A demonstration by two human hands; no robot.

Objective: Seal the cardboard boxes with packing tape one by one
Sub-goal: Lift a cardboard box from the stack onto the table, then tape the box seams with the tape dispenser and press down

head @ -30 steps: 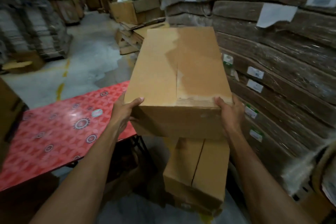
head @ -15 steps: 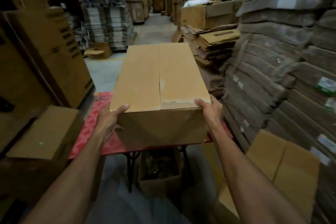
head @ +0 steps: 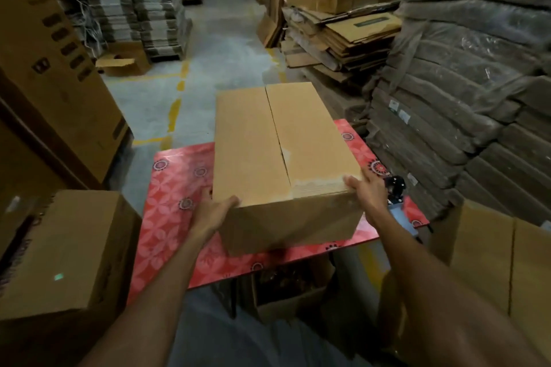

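A closed cardboard box sits in the centre of the frame on a red patterned bench, its two top flaps meeting along a seam that runs away from the camera. The left hand grips the box's near left corner, fingers on the top edge; the right hand clasps the near right corner the same way. Just right of the right hand, a tape dispenser lies on the bench, partly hidden by the forearm. Another box stands at lower left, one more at lower right. Wrapped stacks of flat cardboard fill the right side.
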